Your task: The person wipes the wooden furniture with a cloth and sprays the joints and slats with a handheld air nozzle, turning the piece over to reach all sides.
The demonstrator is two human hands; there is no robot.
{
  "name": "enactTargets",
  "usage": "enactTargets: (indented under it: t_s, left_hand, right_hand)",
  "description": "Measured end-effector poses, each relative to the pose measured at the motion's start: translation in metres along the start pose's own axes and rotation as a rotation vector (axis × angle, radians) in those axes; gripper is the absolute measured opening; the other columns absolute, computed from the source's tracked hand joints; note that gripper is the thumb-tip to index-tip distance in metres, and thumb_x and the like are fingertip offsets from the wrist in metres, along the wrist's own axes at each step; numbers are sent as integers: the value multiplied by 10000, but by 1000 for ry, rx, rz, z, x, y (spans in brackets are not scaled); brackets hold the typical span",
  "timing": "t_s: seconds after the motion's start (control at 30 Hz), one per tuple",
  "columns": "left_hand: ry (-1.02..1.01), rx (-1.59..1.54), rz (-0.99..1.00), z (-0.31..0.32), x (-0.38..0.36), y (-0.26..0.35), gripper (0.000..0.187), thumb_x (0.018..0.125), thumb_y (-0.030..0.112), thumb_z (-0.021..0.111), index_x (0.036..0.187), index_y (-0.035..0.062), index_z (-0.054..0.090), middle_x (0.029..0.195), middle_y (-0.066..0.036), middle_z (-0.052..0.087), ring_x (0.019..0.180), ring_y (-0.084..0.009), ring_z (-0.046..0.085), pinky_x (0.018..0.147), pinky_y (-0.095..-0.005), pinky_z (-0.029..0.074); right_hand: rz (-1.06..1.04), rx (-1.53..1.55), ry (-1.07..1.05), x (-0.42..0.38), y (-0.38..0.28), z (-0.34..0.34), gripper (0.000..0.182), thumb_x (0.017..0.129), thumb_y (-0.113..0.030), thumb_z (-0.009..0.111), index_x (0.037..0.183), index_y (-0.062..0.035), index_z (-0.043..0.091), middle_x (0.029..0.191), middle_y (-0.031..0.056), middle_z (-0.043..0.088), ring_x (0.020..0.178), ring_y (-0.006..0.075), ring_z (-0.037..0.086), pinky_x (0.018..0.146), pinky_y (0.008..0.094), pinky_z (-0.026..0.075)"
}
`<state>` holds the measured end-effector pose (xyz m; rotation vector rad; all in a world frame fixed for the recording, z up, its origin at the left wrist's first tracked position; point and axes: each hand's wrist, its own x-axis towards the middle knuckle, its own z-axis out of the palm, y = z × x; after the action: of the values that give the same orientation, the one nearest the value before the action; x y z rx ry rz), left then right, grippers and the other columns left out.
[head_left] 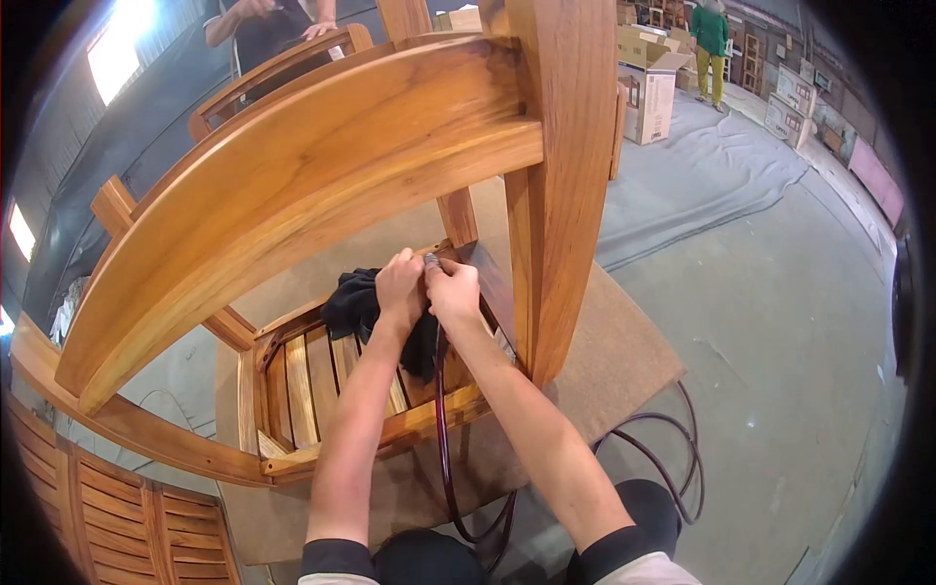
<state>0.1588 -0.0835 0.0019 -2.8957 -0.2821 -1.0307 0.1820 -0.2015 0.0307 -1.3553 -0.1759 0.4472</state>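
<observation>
An upturned wooden chair [292, 195] with a slatted seat [304, 380] rests in front of me. Inside its frame, at the far corner of the seat, both hands are close together. My right hand [454, 291] is closed around a small tool with a metal end [431, 260]; a dark red hose [442, 409] runs down from it toward my lap. Right beside it, my left hand [398, 290] has its fingers curled in, and what they grip is hidden. A black cloth [353, 304] lies crumpled on the slats, partly behind my left wrist.
Brown covering [624, 341] tops the work surface under the chair. Hose loops [690, 458] hang at the right. Slatted wooden panels [117, 517] stand lower left. Across from me a person [278, 24] works by another chair; another person [710, 44] stands far back near cardboard boxes [651, 97].
</observation>
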Motion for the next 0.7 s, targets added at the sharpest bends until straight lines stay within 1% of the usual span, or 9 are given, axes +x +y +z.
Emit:
enactTargets:
  t_s: [0.03,0.07,0.17,0.2,0.3,0.53,0.63,0.67,0.7]
  left_hand:
    - [23,-37,9,2,3,3,196,828,204,611,728,37,588,822,-132,574,827,-339,617,687,-440,508]
    - [-44,-61,-51,0,1,1,176,814,205,638,759,39,617,834,-126,591,841,-331,624,703,-430,513]
    - [-58,-58,28,-8,-4,-3,145,777,192,700,771,59,644,852,-101,607,838,-292,640,695,-402,532]
    - [-72,-43,19,-9,-4,-3,168,753,210,734,790,66,655,862,-92,617,852,-279,644,702,-398,536]
    - [-85,40,22,-9,-3,0,177,750,221,744,787,72,655,865,-83,623,862,-267,647,710,-399,539]
    - [-160,157,-93,-31,-17,-8,167,740,232,752,814,109,666,882,-66,634,884,-261,655,732,-412,540]
    - [-168,190,-114,-46,-38,-36,151,759,240,728,834,122,672,896,-65,640,892,-270,654,732,-418,536]
    - [-158,194,-137,-55,-47,-45,152,763,240,723,848,124,674,902,-65,640,894,-268,653,734,-417,535]
    - [-145,201,-158,-65,-56,-54,153,767,240,718,862,127,677,907,-66,641,897,-267,653,737,-415,534]
  right_hand:
    - [-12,50,25,3,1,-3,251,921,-214,599,950,21,680,584,0,514,457,85,455,393,248,357]
    - [4,121,4,5,4,-7,205,923,-175,577,916,4,676,572,-22,480,437,72,409,384,245,328]
    - [3,125,23,-2,-3,-9,190,920,-155,566,913,1,674,571,-25,478,433,67,407,386,237,326]
    - [5,122,10,-2,-3,-9,194,920,-157,568,931,4,676,570,-25,480,429,66,405,386,236,327]
    - [-34,141,10,1,-3,-10,194,919,-156,571,938,5,678,567,-21,484,426,66,404,384,236,327]
    - [-16,120,39,4,0,-13,204,912,-161,574,963,7,678,553,-7,488,419,79,420,382,240,325]
    - [-11,171,19,7,4,-16,219,890,-179,626,808,23,643,558,14,508,437,99,471,399,276,383]
    - [-31,148,-9,6,5,-15,192,898,-155,586,899,17,670,555,6,497,421,85,416,382,253,307]
    - [-3,114,-86,2,4,-17,184,892,-153,589,868,16,659,555,8,495,421,88,413,382,257,305]
